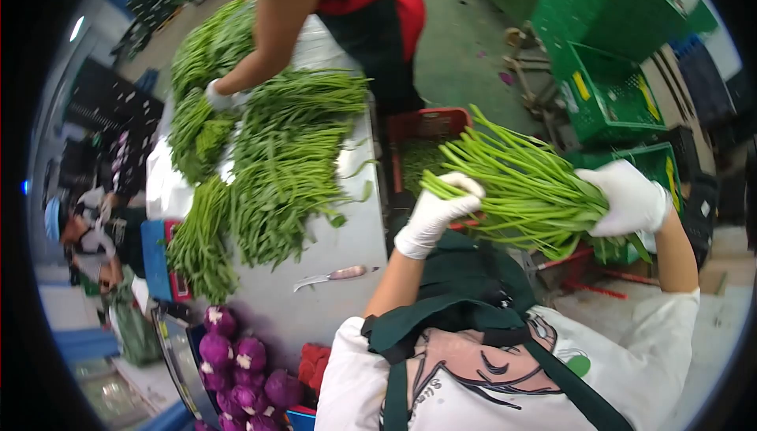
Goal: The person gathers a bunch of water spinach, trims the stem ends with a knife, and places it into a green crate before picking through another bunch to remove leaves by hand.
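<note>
A thick bunch of long-stemmed leafy greens [524, 186] is held up in front of my body, its stems fanned toward the left. My right hand [627, 198], in a white glove, is closed around its leafy end. At the stem side, my gloved left hand [443, 210] pinches a few stems between thumb and fingers. On the metal table [355, 234] to the left lie heaps of similar greens [284, 163]. A small curved knife [335, 276] rests on the bare metal nearer to me.
Below the bunch stands a red crate [430, 122] with green scraps inside. Green crates [607, 92] are stacked at right. Purple cabbages [244, 360] sit at lower left, near a blue-and-red scale [162, 257]. Across the table, a co-worker's gloved hand [217, 96] touches the greens.
</note>
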Tool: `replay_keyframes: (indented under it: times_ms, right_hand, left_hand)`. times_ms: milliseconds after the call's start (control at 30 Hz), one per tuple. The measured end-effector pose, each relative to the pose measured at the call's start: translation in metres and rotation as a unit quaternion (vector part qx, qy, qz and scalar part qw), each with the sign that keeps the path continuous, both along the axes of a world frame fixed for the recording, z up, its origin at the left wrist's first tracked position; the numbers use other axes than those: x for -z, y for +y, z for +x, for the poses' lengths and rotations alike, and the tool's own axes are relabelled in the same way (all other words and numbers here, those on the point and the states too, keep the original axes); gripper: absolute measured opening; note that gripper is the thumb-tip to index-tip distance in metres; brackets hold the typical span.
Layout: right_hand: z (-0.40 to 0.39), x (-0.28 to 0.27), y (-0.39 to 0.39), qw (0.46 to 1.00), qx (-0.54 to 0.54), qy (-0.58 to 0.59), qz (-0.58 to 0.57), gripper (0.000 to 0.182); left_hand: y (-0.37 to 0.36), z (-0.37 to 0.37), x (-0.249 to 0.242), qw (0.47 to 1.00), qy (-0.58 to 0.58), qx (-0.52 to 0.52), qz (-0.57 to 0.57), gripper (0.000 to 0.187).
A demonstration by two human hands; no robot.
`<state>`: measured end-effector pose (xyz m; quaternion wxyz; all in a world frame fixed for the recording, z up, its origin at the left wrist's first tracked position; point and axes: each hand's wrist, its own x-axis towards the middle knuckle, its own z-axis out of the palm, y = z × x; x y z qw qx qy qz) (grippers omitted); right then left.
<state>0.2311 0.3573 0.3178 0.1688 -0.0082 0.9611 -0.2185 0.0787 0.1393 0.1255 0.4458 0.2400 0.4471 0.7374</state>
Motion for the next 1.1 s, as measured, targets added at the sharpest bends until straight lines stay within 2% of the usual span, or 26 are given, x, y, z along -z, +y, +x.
replay_keyframes:
  times_ms: [133, 233, 367, 467, 600, 633, 667, 700, 767, 800, 833, 933, 1033, 1100]
  right_hand:
    - [-0.001, 0.002, -0.001, 0.999, 0.025, -0.021, 0.013, 0.039]
    - [-0.003, 0.005, -0.002, 1.0, 0.008, -0.008, 0.023, 0.039]
    - [-0.007, 0.001, -0.008, 0.999, 0.005, -0.009, 0.032, 0.038]
    - [-0.005, 0.004, -0.003, 1.0, 0.0, -0.008, 0.017, 0.039]
    - [-0.005, 0.004, -0.001, 0.999, 0.001, -0.004, -0.036, 0.041]
    - [-0.007, 0.003, -0.004, 0.999, -0.003, -0.006, -0.039, 0.041]
    - [-0.008, 0.004, -0.004, 0.999, -0.01, -0.001, -0.048, 0.042]
    - [-0.008, 0.006, -0.002, 0.998, -0.013, 0.003, -0.055, 0.043]
    - [-0.01, 0.007, -0.001, 0.995, -0.006, -0.015, -0.094, 0.044]
    - [-0.01, 0.006, -0.001, 0.996, -0.002, -0.027, -0.086, 0.044]
    - [-0.01, 0.006, 0.0, 0.996, -0.001, -0.038, -0.08, 0.045]
    - [-0.008, 0.008, 0.001, 0.997, 0.001, -0.023, -0.071, 0.044]
    - [-0.007, 0.01, 0.001, 0.998, -0.001, -0.021, -0.065, 0.044]
    - [-0.005, 0.009, 0.002, 0.998, 0.0, -0.025, -0.054, 0.044]
  left_hand:
    - [-0.001, 0.003, -0.012, 1.0, 0.011, -0.004, 0.024, 0.019]
    - [-0.001, 0.001, 0.001, 0.998, 0.06, -0.02, 0.019, 0.017]
    - [-0.004, 0.0, 0.009, 0.998, 0.041, -0.013, 0.048, 0.014]
    - [-0.005, -0.004, 0.022, 0.973, -0.109, -0.005, 0.201, 0.03]
    - [-0.027, -0.016, 0.023, 0.97, -0.041, 0.047, 0.234, 0.057]
    - [-0.031, -0.018, 0.021, 0.963, -0.042, 0.046, 0.263, 0.056]
    - [-0.037, -0.023, 0.025, 0.97, -0.017, 0.033, 0.24, 0.057]
    - [-0.044, -0.027, 0.014, 0.984, 0.064, 0.008, 0.169, 0.051]
    - [-0.051, -0.027, -0.008, 0.979, 0.19, -0.057, -0.039, 0.025]
    - [-0.049, -0.025, -0.008, 0.97, 0.224, -0.087, -0.042, 0.013]
    - [-0.049, -0.026, -0.01, 0.926, 0.355, -0.105, -0.076, 0.011]
    - [-0.045, -0.019, -0.032, 0.839, 0.523, -0.103, -0.108, 0.017]
    - [-0.038, -0.012, -0.041, 0.891, 0.446, -0.07, -0.052, 0.019]
    - [-0.031, -0.008, -0.041, 0.914, 0.397, -0.062, -0.06, 0.025]
